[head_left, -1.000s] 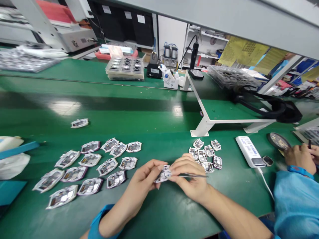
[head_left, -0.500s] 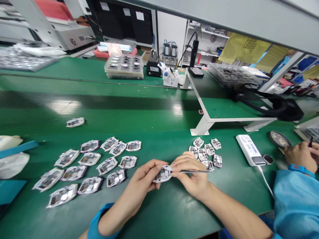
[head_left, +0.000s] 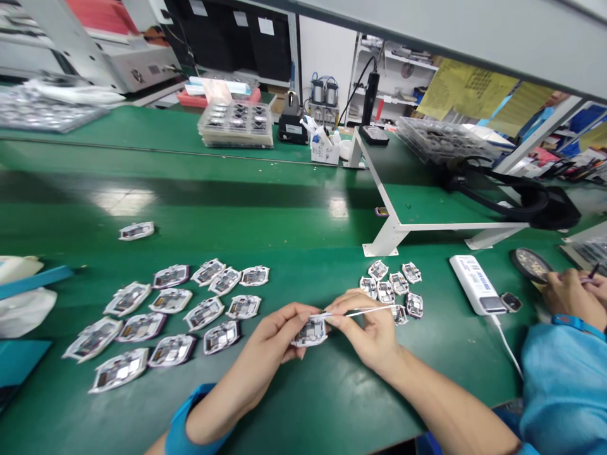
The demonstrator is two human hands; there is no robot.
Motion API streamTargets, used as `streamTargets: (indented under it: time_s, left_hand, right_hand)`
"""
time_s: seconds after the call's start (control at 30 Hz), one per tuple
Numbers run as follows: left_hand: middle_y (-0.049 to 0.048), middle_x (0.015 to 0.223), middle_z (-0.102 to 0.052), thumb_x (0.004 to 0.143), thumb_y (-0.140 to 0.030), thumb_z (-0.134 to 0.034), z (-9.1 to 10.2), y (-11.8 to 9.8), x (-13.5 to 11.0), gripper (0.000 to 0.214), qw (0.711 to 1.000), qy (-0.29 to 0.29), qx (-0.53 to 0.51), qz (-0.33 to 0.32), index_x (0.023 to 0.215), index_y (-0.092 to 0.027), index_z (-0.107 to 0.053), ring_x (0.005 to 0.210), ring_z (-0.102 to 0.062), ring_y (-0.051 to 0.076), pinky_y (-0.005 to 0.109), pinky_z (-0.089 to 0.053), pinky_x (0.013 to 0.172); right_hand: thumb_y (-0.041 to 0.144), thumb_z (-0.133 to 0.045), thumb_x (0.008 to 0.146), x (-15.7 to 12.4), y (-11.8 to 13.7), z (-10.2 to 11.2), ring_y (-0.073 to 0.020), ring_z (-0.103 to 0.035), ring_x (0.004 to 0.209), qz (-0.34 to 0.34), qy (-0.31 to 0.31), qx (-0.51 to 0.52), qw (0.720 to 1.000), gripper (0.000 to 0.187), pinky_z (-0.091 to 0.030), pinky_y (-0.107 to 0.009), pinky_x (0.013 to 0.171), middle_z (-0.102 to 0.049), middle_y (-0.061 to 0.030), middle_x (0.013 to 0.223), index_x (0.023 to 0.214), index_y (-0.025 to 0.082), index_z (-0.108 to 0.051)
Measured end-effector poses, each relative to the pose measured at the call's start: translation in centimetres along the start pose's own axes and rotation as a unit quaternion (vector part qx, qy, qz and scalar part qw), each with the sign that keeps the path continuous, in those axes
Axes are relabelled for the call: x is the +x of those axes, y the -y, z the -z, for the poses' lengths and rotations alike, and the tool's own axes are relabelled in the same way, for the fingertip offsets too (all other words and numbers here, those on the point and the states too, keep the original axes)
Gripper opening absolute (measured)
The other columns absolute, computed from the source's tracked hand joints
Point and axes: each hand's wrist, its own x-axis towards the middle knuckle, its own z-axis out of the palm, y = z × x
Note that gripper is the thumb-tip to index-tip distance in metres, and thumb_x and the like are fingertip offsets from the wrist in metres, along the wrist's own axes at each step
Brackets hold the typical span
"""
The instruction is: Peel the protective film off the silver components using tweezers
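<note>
Two hands belong to the person: left hand (head_left: 270, 338), right hand (head_left: 365, 328). One pair of tweezers (head_left: 365, 310). One held part (head_left: 310, 332) between the hands. Thirteen loose parts (head_left: 170, 301) in the left-hand group, seven loose parts (head_left: 385, 292) in the group just above the right hand, one lone part (head_left: 136, 230) further up on the left. Two co-worker hands (head_left: 571, 300) at the right edge.

The left hand (head_left: 270, 335) is pinching a white-edged electronic module (head_left: 310, 332) above the green bench (head_left: 332, 404), while the right hand (head_left: 365, 328) is holding tweezers (head_left: 370, 310) at its upper edge, near a small cluster of matching modules (head_left: 389, 291)
</note>
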Motion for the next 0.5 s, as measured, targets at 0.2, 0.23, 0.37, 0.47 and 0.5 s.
streamTargets:
  time_s: [0.2,0.23,0.37,0.47,0.5]
  left_hand:
    - [-0.0027,0.065,-0.057,0.073,-0.053,-0.071,0.02,0.49,0.37,0.036,0.999,0.003,0.04,-0.024,0.085,-0.019,-0.071,0.057,-0.046,0.012,0.022,-0.036,0.053]
    - [-0.0031,0.064,-0.056,0.073,-0.054,-0.071,0.05,0.59,0.44,0.037,0.999,0.003,0.046,-0.027,0.084,-0.018,-0.071,0.056,-0.046,0.012,0.021,-0.035,0.052]
    - [-0.004,0.063,-0.055,0.071,-0.056,-0.071,0.1,0.79,0.63,0.039,0.998,-0.002,0.048,-0.028,0.082,-0.018,-0.069,0.055,-0.044,0.011,0.02,-0.032,0.05]
    - [-0.0034,0.064,-0.057,0.07,-0.056,-0.073,0.01,0.66,0.65,0.04,0.999,-0.001,0.04,-0.024,0.08,-0.018,-0.069,0.054,-0.043,0.011,0.02,-0.032,0.051]
    - [-0.003,0.064,-0.058,0.069,-0.056,-0.073,-0.03,0.58,0.64,0.04,0.999,0.0,0.038,-0.022,0.08,-0.018,-0.069,0.054,-0.043,0.01,0.02,-0.033,0.051]
  right_hand:
    - [0.026,-0.074,0.083,-0.02,-0.07,0.03,-0.0197,-0.074,0.075,-0.107,0.01,0.052,0.993,0.006,-0.06,-0.031,0.068,-0.077,-0.0057,0.08,0.082,0.02,-0.073]
    - [0.025,-0.074,0.083,0.01,-0.04,0.04,-0.0195,-0.074,0.075,-0.102,0.016,0.052,0.993,0.006,-0.06,-0.031,0.07,-0.077,-0.0056,0.081,0.082,0.02,-0.073]
    - [0.025,-0.072,0.085,0.09,0.19,0.02,-0.019,-0.074,0.081,-0.075,0.039,0.04,0.996,0.006,-0.06,-0.032,0.074,-0.077,-0.0063,0.085,0.083,0.019,-0.072]
    - [0.033,-0.07,0.087,0.09,0.16,-0.06,-0.0161,-0.072,0.071,-0.112,0.041,0.077,0.99,0.015,-0.061,-0.029,0.066,-0.075,-0.0057,0.085,0.083,0.019,-0.07]
    - [0.036,-0.07,0.086,0.07,0.09,-0.1,-0.0154,-0.071,0.069,-0.125,0.039,0.093,0.987,0.017,-0.061,-0.029,0.065,-0.075,-0.0054,0.085,0.082,0.019,-0.069]
